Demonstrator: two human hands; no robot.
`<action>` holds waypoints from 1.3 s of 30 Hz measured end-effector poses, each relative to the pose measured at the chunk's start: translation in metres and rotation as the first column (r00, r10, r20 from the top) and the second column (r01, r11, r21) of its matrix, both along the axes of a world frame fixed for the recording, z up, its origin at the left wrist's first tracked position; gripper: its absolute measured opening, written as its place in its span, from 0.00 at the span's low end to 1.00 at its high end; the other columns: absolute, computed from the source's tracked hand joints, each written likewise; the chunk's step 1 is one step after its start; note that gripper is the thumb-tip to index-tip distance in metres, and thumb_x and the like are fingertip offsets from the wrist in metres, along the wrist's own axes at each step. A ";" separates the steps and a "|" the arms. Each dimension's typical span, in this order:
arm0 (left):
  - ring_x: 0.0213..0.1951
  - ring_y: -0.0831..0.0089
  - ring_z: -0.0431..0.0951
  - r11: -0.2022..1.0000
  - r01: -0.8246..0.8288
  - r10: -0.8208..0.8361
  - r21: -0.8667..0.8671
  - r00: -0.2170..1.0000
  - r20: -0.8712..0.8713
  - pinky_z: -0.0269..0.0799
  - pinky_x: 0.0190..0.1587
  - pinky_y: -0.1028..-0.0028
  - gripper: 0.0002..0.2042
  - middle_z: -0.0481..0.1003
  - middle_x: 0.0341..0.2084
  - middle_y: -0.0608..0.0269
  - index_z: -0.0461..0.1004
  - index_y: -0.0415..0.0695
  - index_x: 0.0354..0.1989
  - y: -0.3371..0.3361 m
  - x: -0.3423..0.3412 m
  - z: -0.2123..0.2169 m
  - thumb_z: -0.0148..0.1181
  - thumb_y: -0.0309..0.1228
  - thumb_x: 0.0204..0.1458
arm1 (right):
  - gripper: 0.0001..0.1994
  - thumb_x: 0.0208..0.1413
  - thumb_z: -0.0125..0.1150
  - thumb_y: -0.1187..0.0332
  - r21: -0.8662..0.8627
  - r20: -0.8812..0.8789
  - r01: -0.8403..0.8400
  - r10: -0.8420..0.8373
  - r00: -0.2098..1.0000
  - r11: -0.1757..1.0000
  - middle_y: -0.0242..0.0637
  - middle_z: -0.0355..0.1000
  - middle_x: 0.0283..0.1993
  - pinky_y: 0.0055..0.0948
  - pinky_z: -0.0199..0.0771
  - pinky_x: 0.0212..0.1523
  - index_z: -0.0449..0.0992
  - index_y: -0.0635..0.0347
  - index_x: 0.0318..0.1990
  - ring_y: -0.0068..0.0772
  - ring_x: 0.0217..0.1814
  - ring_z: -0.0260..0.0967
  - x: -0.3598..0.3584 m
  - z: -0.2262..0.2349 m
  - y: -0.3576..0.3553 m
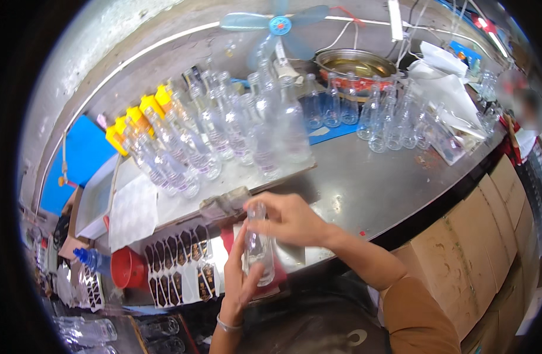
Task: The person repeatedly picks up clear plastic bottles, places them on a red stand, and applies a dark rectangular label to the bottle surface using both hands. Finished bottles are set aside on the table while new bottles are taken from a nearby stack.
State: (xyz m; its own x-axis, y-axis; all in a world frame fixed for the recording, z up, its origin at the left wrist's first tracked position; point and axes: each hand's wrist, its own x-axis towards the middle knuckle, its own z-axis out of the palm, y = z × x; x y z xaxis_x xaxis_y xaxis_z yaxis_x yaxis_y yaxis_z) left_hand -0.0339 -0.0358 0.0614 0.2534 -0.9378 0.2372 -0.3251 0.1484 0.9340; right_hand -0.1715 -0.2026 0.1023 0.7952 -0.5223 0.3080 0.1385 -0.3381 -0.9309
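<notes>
A clear glass bottle (262, 259) stands tilted between my two hands at the front of the bench. My left hand (238, 277) wraps its lower body, the thumb lying across the near side. From the right, my right hand (288, 218) closes its fingers round the neck. Red cloth (277, 288) shows beneath the bottle. Left of my hands lies a sheet of dark decals (182, 265) on white backing. Just beyond the bottle sits a worn block (225, 203) at the edge of a white board (288, 171).
Many clear bottles (224, 124) crowd the board, with yellow bottles (144, 109) behind. More bottles (395, 121) stand farther right, near a metal basin (356, 62). A red cup (128, 268) is at left. Cardboard boxes (460, 259) line the right side. A fan (280, 25) hangs behind.
</notes>
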 end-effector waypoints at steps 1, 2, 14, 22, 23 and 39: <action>0.69 0.56 0.62 1.000 0.008 -0.008 -0.011 1.000 0.024 0.52 0.72 0.61 0.40 0.63 0.68 0.44 0.52 0.32 0.73 0.005 0.000 -0.001 0.58 0.43 0.56 | 0.19 0.58 0.69 0.63 -0.158 -0.117 0.029 -0.048 0.992 0.987 0.37 0.80 0.40 0.24 0.72 0.32 0.76 0.62 0.53 0.18 0.30 0.72 -0.014 0.010 0.004; 0.70 0.55 0.62 0.999 0.025 -0.023 -0.024 0.999 0.048 0.51 0.72 0.61 0.43 0.63 0.68 0.43 0.52 0.32 0.73 0.005 0.000 -0.002 0.59 0.46 0.56 | 0.18 0.56 0.71 0.63 -0.160 -0.053 0.091 -0.101 0.994 0.983 0.36 0.80 0.38 0.23 0.67 0.26 0.77 0.62 0.50 0.16 0.24 0.67 -0.025 0.007 0.009; 0.61 0.59 0.74 0.985 -0.032 0.021 0.170 0.997 0.068 0.68 0.62 0.60 0.35 0.67 0.65 0.49 0.61 0.40 0.71 -0.021 0.000 -0.024 0.65 0.31 0.54 | 0.19 0.54 0.67 0.55 -0.587 0.060 0.609 -0.721 0.690 0.534 0.49 0.77 0.29 0.42 0.74 0.33 0.77 0.62 0.43 0.50 0.29 0.76 -0.097 0.015 -0.180; 0.56 0.58 0.78 0.970 -0.104 0.076 0.218 0.988 0.135 0.71 0.58 0.63 0.31 0.71 0.62 0.51 0.66 0.40 0.68 -0.041 0.009 -0.035 0.66 0.26 0.52 | 0.23 0.54 0.64 0.49 -0.612 -0.102 0.505 -0.694 0.712 0.608 0.55 0.78 0.33 0.52 0.75 0.41 0.77 0.62 0.43 0.60 0.38 0.77 -0.021 -0.028 -0.275; 0.56 0.58 0.78 0.969 -0.108 0.079 0.220 0.987 0.138 0.71 0.58 0.63 0.31 0.71 0.62 0.51 0.66 0.40 0.67 -0.044 0.008 -0.035 0.66 0.25 0.52 | 0.22 0.54 0.64 0.49 -0.611 -0.102 0.497 -0.684 0.722 0.616 0.54 0.78 0.31 0.53 0.75 0.40 0.77 0.62 0.43 0.60 0.37 0.77 -0.013 -0.034 -0.280; 0.52 0.62 0.81 0.972 -0.159 0.119 0.172 0.967 0.225 0.74 0.55 0.67 0.26 0.75 0.55 0.52 0.71 0.38 0.62 -0.059 0.010 -0.035 0.64 0.23 0.52 | 0.23 0.59 0.59 0.56 -0.717 -0.054 0.545 -0.814 0.579 0.435 0.51 0.78 0.50 0.49 0.73 0.55 0.73 0.58 0.58 0.56 0.54 0.75 0.018 -0.013 -0.388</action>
State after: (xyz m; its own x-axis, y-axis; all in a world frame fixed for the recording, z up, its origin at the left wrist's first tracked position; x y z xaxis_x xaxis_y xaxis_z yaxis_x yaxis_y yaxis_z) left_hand -0.0238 -0.0950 0.0266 0.3474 -0.9295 0.1237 -0.5235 -0.0828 0.8480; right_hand -0.1532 -0.5911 0.0888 0.3624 -0.7553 0.5460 -0.6688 -0.6188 -0.4121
